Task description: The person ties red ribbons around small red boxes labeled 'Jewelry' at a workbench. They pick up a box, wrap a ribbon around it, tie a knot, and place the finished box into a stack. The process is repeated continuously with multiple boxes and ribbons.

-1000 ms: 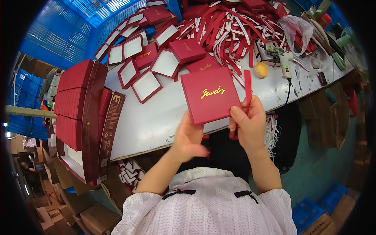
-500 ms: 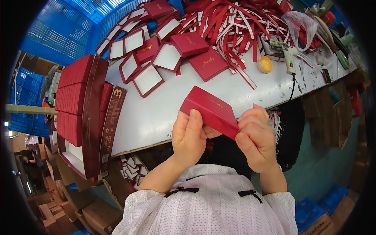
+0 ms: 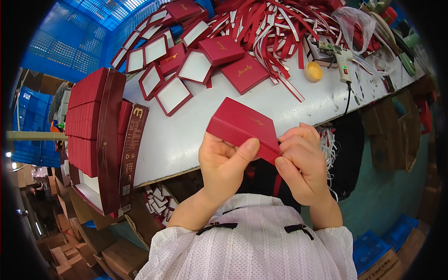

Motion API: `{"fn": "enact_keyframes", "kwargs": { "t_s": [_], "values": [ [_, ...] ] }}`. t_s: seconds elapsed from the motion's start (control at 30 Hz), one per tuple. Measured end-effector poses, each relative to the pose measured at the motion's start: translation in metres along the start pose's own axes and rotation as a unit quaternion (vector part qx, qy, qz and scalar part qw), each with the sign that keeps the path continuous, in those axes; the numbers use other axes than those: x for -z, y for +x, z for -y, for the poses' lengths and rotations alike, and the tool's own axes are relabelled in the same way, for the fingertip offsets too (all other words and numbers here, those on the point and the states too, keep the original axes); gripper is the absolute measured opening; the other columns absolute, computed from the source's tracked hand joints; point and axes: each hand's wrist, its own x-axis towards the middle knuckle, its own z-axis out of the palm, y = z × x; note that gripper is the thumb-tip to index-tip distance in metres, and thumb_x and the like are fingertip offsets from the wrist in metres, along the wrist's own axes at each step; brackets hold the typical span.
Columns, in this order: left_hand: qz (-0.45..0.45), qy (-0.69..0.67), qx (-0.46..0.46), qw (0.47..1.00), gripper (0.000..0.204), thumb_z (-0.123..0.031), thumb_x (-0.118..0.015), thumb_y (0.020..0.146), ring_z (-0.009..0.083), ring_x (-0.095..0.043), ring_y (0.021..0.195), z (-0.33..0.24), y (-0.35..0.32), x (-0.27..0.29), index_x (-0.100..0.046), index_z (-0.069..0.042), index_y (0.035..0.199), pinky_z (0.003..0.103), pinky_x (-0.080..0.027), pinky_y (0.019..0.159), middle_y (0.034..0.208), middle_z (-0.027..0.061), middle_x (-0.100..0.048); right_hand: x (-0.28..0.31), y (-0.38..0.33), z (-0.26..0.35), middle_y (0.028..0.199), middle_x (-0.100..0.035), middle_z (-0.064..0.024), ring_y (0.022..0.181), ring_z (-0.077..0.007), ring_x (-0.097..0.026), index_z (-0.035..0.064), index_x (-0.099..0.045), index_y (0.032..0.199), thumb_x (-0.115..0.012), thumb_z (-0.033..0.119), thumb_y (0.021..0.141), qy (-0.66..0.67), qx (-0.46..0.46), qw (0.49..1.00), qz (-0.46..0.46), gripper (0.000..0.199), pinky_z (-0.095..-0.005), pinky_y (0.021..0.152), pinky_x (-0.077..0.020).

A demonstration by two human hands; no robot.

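Note:
A red jewellery box lid [image 3: 245, 122] with gold lettering is held tilted in front of me, just off the table's near edge. My left hand [image 3: 223, 161] grips its left and near side, the thumb laid along the near wall and the fingers underneath. At the right corner, my right hand [image 3: 303, 161] is closed with thumb and bent fingers pinching the edge. Below, between my hands, a narrow red strip [image 3: 277, 185] shows; whether it joins the lid is hidden.
Red box parts with white insides [image 3: 172, 95] lie across the white table [image 3: 172, 144], beside a heap of red ribbons [image 3: 275, 28]. A yellow round tub [image 3: 313, 72] and a corded glue gun [image 3: 344, 65] sit right. Stacked red boxes [image 3: 84, 121] fill a carton at left.
The lid has shifted slightly left and up. My left thumb has slid right along its near wall, and the red strip now shows below between my hands.

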Motion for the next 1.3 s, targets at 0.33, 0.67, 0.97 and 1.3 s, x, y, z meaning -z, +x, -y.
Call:
{"fn": "enact_keyframes", "kwargs": {
  "t_s": [0.33,0.67,0.97,1.3],
  "values": [
    [-0.018,-0.096,0.017,0.995,0.025,-0.005,-0.045,0.08,0.0232,-0.056,0.085,-0.003,0.0,0.006,-0.037,0.003,0.103,0.036,-0.05,0.07,0.095,0.016,-0.052,0.003,-0.003,-0.006,0.055,-0.051,-0.005,0.051,-0.0128,-0.048,0.0025,-0.053,0.065,-0.06,0.009,0.069,0.105,-0.247,0.962,0.058,0.011,-0.0248,0.053,-0.038],
    [-0.036,-0.472,0.151,0.868,0.023,-0.013,-0.039,0.085,0.0278,-0.053,0.093,-0.004,-0.001,0.039,-0.044,0.004,0.1,0.039,-0.049,0.077,0.1,0.0175,-0.051,0.005,-0.007,-0.023,0.058,-0.052,-0.0026,0.049,-0.0035,-0.044,0.0005,-0.056,0.089,-0.054,0.0,0.073,0.209,-0.194,0.958,-0.044,0.016,-0.0178,0.047,-0.0358],
    [0.083,-0.263,0.0,0.961,0.035,-0.024,-0.046,0.083,0.0224,-0.047,0.102,0.03,-0.009,0.025,-0.039,-0.005,0.111,0.035,-0.042,0.081,0.111,0.0127,-0.045,-0.011,-0.007,-0.017,0.069,-0.058,-0.0072,0.055,-0.0099,-0.054,-0.0007,-0.055,0.091,-0.054,0.001,0.074,0.13,-0.1,0.985,-0.062,0.017,-0.0202,0.051,-0.0419],
    [0.016,-0.352,0.131,0.927,0.036,-0.027,-0.03,0.088,0.0294,-0.047,0.101,0.017,0.001,0.025,-0.038,0.001,0.111,0.044,-0.042,0.084,0.111,0.0172,-0.045,0.007,-0.007,-0.024,0.067,-0.059,-0.0089,0.057,-0.0109,-0.057,0.001,-0.061,0.084,-0.06,-0.003,0.067,0.151,-0.156,0.976,-0.033,0.018,-0.0201,0.051,-0.0424]
  ]
}}
